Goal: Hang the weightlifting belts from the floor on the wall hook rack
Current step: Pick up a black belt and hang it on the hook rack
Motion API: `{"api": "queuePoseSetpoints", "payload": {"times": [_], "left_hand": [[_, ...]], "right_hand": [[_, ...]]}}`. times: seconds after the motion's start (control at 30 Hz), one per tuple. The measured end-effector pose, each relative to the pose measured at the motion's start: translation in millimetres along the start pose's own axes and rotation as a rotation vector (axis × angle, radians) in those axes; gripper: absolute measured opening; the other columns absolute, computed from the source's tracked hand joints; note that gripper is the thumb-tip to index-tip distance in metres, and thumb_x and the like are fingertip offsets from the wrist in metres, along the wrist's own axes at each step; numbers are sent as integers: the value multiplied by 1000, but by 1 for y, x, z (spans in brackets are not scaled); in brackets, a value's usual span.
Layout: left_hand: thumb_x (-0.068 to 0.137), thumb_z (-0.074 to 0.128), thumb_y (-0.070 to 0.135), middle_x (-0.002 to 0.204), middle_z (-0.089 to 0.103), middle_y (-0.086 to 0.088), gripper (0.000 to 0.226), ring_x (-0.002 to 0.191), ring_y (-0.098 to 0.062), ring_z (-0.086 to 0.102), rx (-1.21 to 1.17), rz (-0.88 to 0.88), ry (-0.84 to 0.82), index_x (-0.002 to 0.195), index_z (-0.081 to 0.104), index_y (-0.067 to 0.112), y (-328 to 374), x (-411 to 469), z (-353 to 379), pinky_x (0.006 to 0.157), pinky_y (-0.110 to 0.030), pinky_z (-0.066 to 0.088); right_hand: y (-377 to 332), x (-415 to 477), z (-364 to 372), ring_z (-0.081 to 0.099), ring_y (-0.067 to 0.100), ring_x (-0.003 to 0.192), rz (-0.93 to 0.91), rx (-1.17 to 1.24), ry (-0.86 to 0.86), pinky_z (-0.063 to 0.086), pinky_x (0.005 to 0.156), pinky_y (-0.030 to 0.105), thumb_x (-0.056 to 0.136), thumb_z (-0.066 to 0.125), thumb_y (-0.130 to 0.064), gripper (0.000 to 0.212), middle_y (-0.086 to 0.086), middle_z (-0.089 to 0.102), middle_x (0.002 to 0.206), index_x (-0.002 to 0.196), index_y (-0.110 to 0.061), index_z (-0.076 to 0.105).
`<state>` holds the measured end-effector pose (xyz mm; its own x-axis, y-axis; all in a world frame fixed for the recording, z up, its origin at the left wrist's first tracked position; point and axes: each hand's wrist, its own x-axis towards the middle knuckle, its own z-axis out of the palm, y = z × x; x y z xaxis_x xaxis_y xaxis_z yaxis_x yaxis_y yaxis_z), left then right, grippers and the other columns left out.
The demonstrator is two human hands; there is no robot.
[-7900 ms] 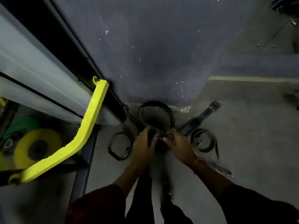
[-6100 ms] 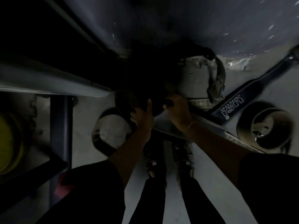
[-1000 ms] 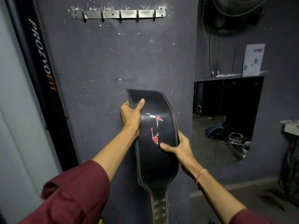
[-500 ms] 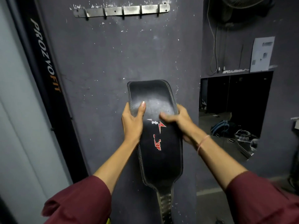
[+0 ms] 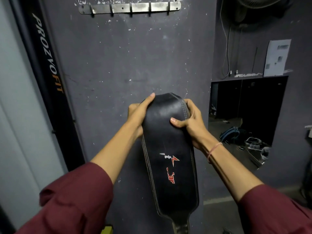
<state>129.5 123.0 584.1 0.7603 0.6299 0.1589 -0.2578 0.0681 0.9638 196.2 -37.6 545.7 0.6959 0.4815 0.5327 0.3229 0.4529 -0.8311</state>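
I hold a wide black leather weightlifting belt upright in front of the dark wall, its red and white logo facing me. My left hand grips its upper left edge, thumb lying over the top. My right hand grips the upper right edge, thumb pressed on the face. The belt narrows toward the bottom and runs out of frame. The metal wall hook rack is mounted high on the wall above the belt, its several hooks bare. The belts on the floor are out of view.
A black upright with PROZVOFIT lettering stands at the left beside a pale panel. To the right a dark opening shows bags on a floor. A fan, hanging cables and a paper sheet are at upper right.
Both hands have slid up to the top end of the belt, the right one most. The belt's top now folds over toward me, so more of it hangs below my hands.
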Motion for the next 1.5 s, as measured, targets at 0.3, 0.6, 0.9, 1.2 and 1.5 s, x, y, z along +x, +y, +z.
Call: {"api": "queuePoseSetpoints", "payload": {"times": [0.3,0.6,0.9,1.2,1.5], "left_hand": [[94,61,2,106,72,-19,27,90,-22,72,50,272,-341,120,62,-5,-26,-17,13,75,-29,58],[100,47,47,118,67,-20,55,106,-34,65,-117,-380,-275,123,62,-1,1,17,16,97,-45,50],[90,62,3,94,70,-14,16,81,-29,68,-241,-20,-70,105,64,7,-30,9,28,75,-44,60],[99,57,30,115,72,-16,36,113,-30,67,-1,501,-45,118,64,1,-11,-1,49,103,-51,50],[107,38,37,101,66,6,33,94,-4,61,165,630,-17,112,60,12,-24,0,53,88,-23,48]], "right_hand": [[-8,9,-22,69,24,81,140,-69,-30,57,72,32,86,71,-2,23,13,72,91,107,1,61],[8,-26,-15,73,33,89,65,-75,-177,60,77,42,86,66,10,31,20,75,100,112,-1,53],[38,-33,-16,36,16,58,124,-315,-69,34,56,29,93,67,-12,31,10,34,62,73,-6,44],[91,-76,-23,73,20,90,161,-109,-7,57,81,34,79,74,8,20,13,77,100,99,4,73],[20,-1,11,72,21,89,-120,-23,104,61,79,31,89,65,6,21,19,74,100,110,10,68]]}}
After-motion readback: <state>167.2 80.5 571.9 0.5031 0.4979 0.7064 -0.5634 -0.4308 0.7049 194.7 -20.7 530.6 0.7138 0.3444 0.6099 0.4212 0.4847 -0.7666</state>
